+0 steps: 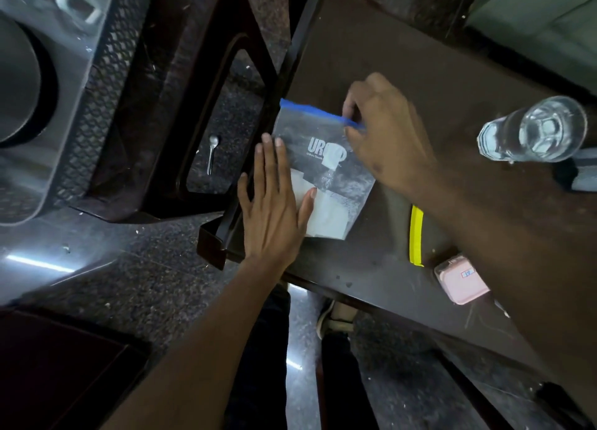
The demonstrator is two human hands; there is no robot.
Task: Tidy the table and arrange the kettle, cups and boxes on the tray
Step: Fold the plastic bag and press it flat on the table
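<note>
A clear zip bag (326,158) with a blue seal strip and white lettering lies on the dark table (371,57) near its left edge, with white packets inside. My left hand (274,203) presses flat on the bag's lower left part, fingers straight. My right hand (384,132) pinches the blue strip at the bag's upper right corner. A grey tray (64,112) with a mesh rim stands at the far left, holding a dark round kettle base (19,83) and a white cup (77,3).
A glass of water (533,129) stands at the table's right. A pink box (460,281) and a yellow-edged bag (416,235) lie near the front edge, partly under my right arm. A spoon (212,153) lies on the floor between dark stool frames.
</note>
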